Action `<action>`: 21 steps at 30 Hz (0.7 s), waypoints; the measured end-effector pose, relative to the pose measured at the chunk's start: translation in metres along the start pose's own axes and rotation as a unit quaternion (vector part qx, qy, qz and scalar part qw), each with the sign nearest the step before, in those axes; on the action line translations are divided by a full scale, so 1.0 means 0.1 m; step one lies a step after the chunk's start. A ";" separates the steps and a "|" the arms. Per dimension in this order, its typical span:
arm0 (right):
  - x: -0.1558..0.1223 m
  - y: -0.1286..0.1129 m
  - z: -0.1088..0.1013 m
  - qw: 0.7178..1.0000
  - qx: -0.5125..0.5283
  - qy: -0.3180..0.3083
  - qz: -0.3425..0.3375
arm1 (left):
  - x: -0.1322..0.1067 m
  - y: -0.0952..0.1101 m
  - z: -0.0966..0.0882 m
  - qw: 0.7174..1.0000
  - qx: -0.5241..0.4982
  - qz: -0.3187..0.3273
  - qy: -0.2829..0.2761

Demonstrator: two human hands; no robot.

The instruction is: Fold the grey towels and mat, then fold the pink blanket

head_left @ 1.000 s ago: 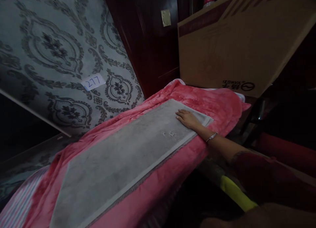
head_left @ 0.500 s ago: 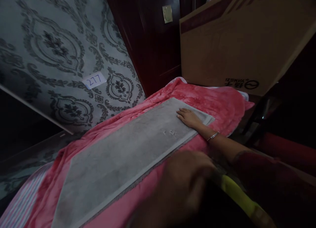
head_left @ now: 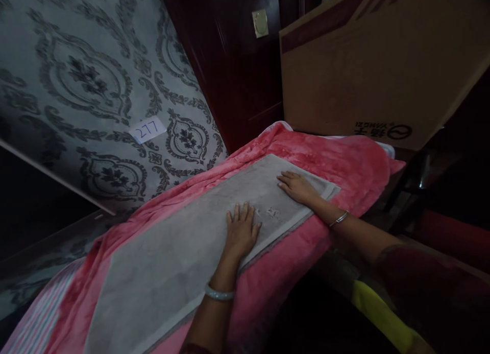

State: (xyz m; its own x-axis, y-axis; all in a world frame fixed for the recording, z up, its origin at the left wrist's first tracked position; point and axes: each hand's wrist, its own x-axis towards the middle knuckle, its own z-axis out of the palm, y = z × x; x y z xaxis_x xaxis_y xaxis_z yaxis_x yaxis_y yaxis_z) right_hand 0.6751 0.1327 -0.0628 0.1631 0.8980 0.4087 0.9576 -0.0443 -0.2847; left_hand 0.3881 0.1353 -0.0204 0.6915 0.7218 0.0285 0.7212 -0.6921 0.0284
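Note:
A long grey towel (head_left: 184,246) lies spread flat on a pink fleece blanket (head_left: 337,162). My left hand (head_left: 242,229) rests palm down on the towel near its middle, fingers stretched out and open, a pale bangle on the wrist. My right hand (head_left: 297,186) lies flat on the towel's far end, fingers extended, a thin silver bracelet on the wrist. Neither hand holds anything.
A large cardboard box (head_left: 375,63) stands at the far right end of the blanket. A grey patterned panel (head_left: 95,83) with a white label reading 277 (head_left: 147,130) leans along the left. Dark wooden furniture (head_left: 237,63) is behind. A striped cloth (head_left: 26,323) shows at bottom left.
My left hand came up from the bottom of the view and settled flat on the middle of the towel. My right hand has stayed on the towel's far end.

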 end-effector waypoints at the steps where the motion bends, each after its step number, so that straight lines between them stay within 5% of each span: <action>1: 0.00 0.00 0.00 1.000 -0.001 0.001 0.001 | 0.00 0.01 -0.01 1.000 -0.005 0.009 -0.008; 8: -0.01 -0.03 -0.01 1.000 -0.002 0.009 0.000 | 0.05 0.34 -0.20 0.984 -0.128 0.065 -0.110; 11: -0.01 -0.03 -0.04 1.000 0.000 0.006 0.001 | 0.05 0.53 -0.26 0.921 -0.290 0.211 -0.151; 13: -0.01 -0.04 -0.05 1.000 0.002 0.000 0.008 | 0.07 0.54 -0.32 0.883 -0.356 0.279 -0.127; 14: -0.01 -0.04 -0.06 1.000 0.003 -0.004 0.012 | 0.10 0.49 -0.34 0.887 -0.354 0.279 -0.098; 17: -0.01 -0.04 -0.07 1.000 0.006 -0.014 0.018 | 0.22 0.22 -0.36 0.961 -0.222 0.162 -0.002; 21: -0.01 -0.04 -0.07 1.000 0.011 -0.016 0.019 | 0.32 -0.11 -0.18 0.998 -0.033 0.044 0.017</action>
State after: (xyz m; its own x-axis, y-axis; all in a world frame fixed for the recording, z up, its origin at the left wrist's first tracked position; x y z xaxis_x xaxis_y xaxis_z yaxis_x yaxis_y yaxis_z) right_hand 0.6727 0.1289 -0.0556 0.1911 0.9092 0.3700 0.9456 -0.0694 -0.3178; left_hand 0.4013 0.1662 -0.0014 0.7497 0.6584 0.0667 0.6526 -0.7523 0.0905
